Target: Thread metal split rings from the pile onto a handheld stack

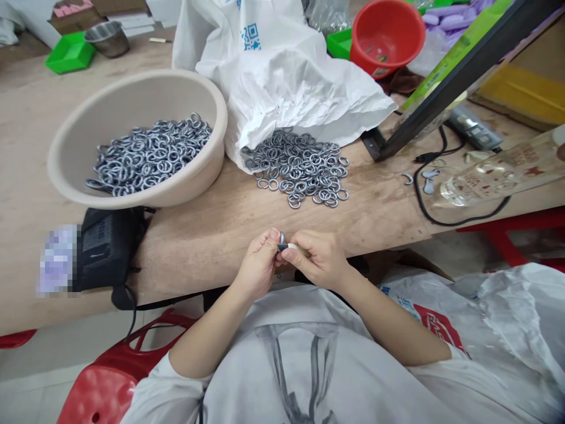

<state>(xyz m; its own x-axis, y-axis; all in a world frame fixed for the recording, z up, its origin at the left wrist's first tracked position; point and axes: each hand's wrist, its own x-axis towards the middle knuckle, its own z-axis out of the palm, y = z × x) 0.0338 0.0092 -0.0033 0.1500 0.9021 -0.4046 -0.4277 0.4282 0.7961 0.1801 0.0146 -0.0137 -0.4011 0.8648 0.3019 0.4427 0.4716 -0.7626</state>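
At the table's front edge, my left hand (260,262) is closed, pinching a grey ring (282,237) between thumb and fingers. My right hand (322,259) grips a small tool with a dark tip (282,248) and a whitish handle, mostly hidden by the fingers; I cannot tell its exact kind. The dark tip meets the left fingertips just below the ring. Beyond my hands lies a loose pile of grey rings (309,171), spilling from the mouth of a white woven sack (300,88). To the left, a large beige basin (62,159) holds many more such rings.
A black pouch (108,253) lies left, near the front edge. On the right stand a dark metal post (441,88) and a clear bottle (507,171), with a black cable (424,206) around it. A red bowl (384,35) and green tray (70,53) sit behind.
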